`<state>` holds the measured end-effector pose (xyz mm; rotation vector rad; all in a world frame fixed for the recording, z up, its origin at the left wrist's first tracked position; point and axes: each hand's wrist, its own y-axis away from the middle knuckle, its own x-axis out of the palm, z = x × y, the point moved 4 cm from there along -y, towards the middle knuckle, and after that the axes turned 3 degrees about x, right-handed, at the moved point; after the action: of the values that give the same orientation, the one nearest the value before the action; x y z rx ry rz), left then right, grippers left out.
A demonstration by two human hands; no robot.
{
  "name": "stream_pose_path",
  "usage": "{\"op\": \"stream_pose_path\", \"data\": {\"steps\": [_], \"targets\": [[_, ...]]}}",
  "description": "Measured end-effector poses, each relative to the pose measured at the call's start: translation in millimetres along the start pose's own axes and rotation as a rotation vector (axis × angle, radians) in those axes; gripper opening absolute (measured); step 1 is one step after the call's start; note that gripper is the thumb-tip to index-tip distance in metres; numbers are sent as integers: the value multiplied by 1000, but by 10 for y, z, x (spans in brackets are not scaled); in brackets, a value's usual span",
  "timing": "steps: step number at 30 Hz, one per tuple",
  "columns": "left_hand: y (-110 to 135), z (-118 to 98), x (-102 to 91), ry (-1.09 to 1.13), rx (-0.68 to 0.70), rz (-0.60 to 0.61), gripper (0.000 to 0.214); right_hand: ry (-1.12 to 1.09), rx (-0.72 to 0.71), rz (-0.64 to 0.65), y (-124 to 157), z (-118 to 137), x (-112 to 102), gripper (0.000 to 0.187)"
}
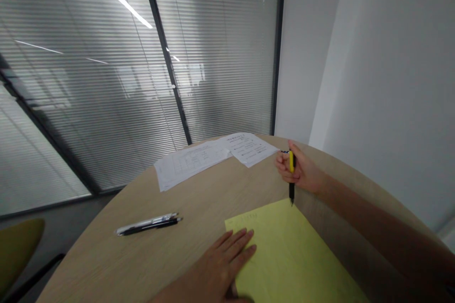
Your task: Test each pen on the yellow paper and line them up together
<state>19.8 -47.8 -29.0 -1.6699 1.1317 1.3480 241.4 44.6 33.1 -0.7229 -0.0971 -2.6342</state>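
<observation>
A sheet of yellow paper point(287, 255) lies on the table, reaching past the bottom of the view. My left hand point(227, 260) rests flat on its left edge with the fingers stretched out. Faint writing shows near the sheet's top left corner. Over the top right corner, my right hand point(293, 168) is closed around a black and yellow pen point(292, 189). The pen stands nearly upright, tip down by that corner; whether the tip touches the paper I cannot tell. A small dark patterned bit shows beside the fingers, too small to name.
Two pens, one clear point(152, 222) and one black point(151, 227), lie side by side on the round wooden table point(202, 203). Printed white sheets point(192, 163) lie along the far edge. Behind stand a glass partition with blinds point(227, 47) and a white wall. A yellow-green chair point(21, 251) is at left.
</observation>
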Motion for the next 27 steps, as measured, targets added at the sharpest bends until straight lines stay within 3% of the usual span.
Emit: {"op": "stream_pose_path", "data": {"steps": [5,9,14,17,21,24,27], "targets": [[1,14,15,4,-1,-2,71,78,-138,-156,-17,-42,3,9],[10,3,8,11,-1,-26,70,30,-50,-207,8,-217,-77,27],[10,-10,-12,14,2,-41,69,184,177,-91,104,-530,-160,54],[3,-5,-14,6,-2,-28,70,258,99,-126,149,-651,-117,41],[0,-5,-14,9,6,-17,70,486,-94,-268,164,-760,9,20],[9,-19,-30,11,4,-30,69,520,-86,-381,123,-863,28,17],[15,-17,-22,6,5,-37,68,515,-36,-347,66,-955,14,15]]}}
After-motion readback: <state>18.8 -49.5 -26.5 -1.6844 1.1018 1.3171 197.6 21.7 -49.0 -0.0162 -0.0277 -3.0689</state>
